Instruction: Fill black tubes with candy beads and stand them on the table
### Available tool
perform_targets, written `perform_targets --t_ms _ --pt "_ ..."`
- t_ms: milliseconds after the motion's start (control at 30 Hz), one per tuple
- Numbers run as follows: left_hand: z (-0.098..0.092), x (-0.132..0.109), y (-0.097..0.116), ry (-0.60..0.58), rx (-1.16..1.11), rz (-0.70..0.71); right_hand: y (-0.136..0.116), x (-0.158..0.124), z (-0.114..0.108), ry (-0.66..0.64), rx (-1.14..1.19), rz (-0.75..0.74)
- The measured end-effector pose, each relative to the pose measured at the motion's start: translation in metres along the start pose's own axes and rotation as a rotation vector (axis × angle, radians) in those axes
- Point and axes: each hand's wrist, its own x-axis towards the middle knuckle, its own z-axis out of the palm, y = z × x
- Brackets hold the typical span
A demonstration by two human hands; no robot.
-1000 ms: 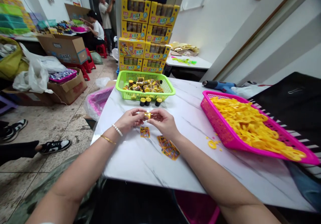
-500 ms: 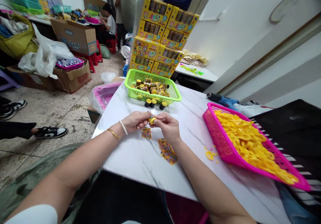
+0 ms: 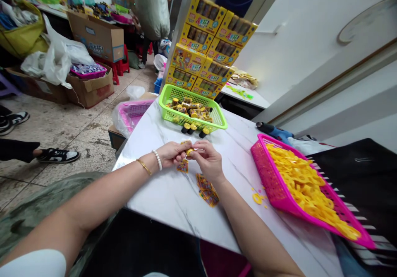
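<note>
My left hand (image 3: 174,152) and my right hand (image 3: 208,159) meet above the white table, both pinching a small yellow cylinder (image 3: 189,150). Fingers cover most of it, and its far end is hidden. Just under the hands lies a small printed card or sticker (image 3: 182,166). Several more printed cards (image 3: 207,190) are spread beside my right wrist. Beyond the hands, 3 small black-and-yellow cylinders (image 3: 192,128) stand before a green basket (image 3: 221,121) that contains several similar cylinders (image 3: 194,110).
At the right, a pink basket (image 3: 263,186) holds yellow plastic rings (image 3: 297,177), near a blue tool (image 3: 273,131). Yellow boxes (image 3: 189,61) are stacked at the back. Left of the table (image 3: 161,194) sits a pink crate (image 3: 130,113). A person carries a large sack (image 3: 151,8).
The view has shifted slightly. My hands stay together, with the cylinder turned and more covered by fingers. In the background, the large sack has moved left, now hiding most of the seated person.
</note>
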Motion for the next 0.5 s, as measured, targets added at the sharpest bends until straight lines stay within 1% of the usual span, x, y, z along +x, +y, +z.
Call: perform_targets --t_ms 67,133,167,233,267,300,367,400,433,500 --pt "0.0 0.0 0.0 0.002 -0.019 -0.005 0.002 -0.002 0.0 0.002 -0.033 -0.027" --pt "0.0 0.0 0.002 -0.006 -0.039 0.015 0.003 0.005 -0.001 0.052 -0.066 -0.043" --pt "0.0 0.0 0.004 -0.005 -0.045 0.032 0.002 0.014 -0.002 0.09 -0.087 -0.047" --pt "-0.001 -0.001 0.008 0.025 -0.043 0.067 -0.004 0.044 -0.008 0.166 -0.145 -0.054" --pt "-0.002 0.0 0.01 0.06 -0.032 0.086 -0.009 0.062 -0.013 0.196 -0.185 -0.05" --pt "-0.004 0.0 0.012 0.104 -0.012 0.108 -0.014 0.08 -0.019 0.194 -0.218 -0.043" --pt "-0.008 0.001 0.016 0.2 0.058 0.166 -0.024 0.106 -0.032 0.159 -0.287 0.011" --pt "-0.01 0.003 0.018 0.242 0.112 0.2 -0.026 0.11 -0.037 0.129 -0.325 0.036" --pt "-0.012 0.004 0.02 0.276 0.183 0.231 -0.027 0.107 -0.04 0.087 -0.368 0.055" --pt "-0.017 0.007 0.022 0.322 0.35 0.294 -0.02 0.083 -0.038 -0.049 -0.455 0.063"
